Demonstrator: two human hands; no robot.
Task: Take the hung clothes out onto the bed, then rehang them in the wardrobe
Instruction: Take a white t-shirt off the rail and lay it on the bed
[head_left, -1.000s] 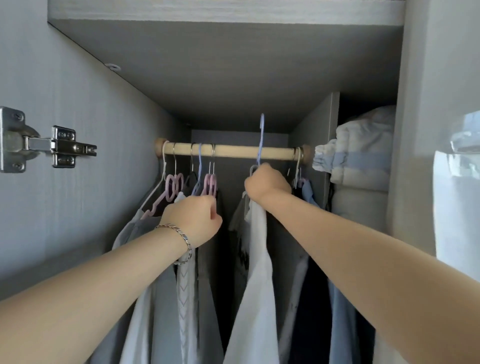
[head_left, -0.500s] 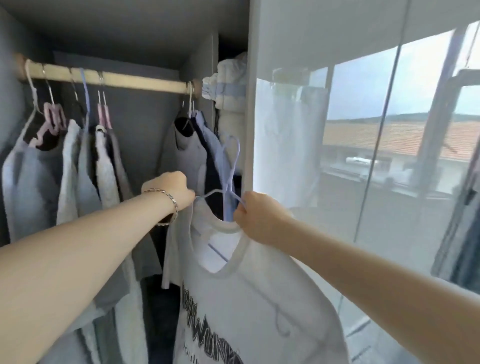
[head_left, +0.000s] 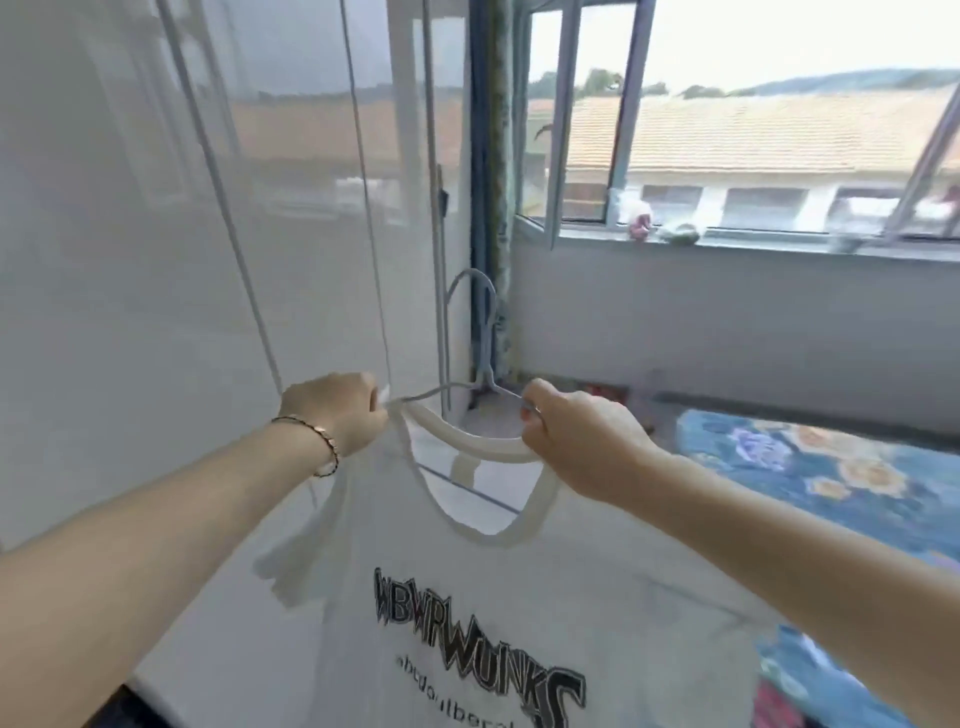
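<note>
T-shirt (head_left: 498, 623) on a hanger (head_left: 480, 364) hung at the lower centre of the frame, long axis vertical, hook up, print facing the camera. Left hand (head_left: 337, 413) and right hand (head_left: 576, 441) were closed on its shoulders. Bed (head_left: 831, 478) lay at right.

One white printed T-shirt (head_left: 493, 613) fills the six o'clock area, carried on one pale blue wire hanger (head_left: 480, 332) at the centre. Two bare hands: the left hand (head_left: 337, 410) at nine o'clock, wearing one gold bracelet (head_left: 324, 441), and the right hand (head_left: 576, 441) at three o'clock. One bed with a blue floral cover (head_left: 831, 467) lies at four o'clock.
</note>
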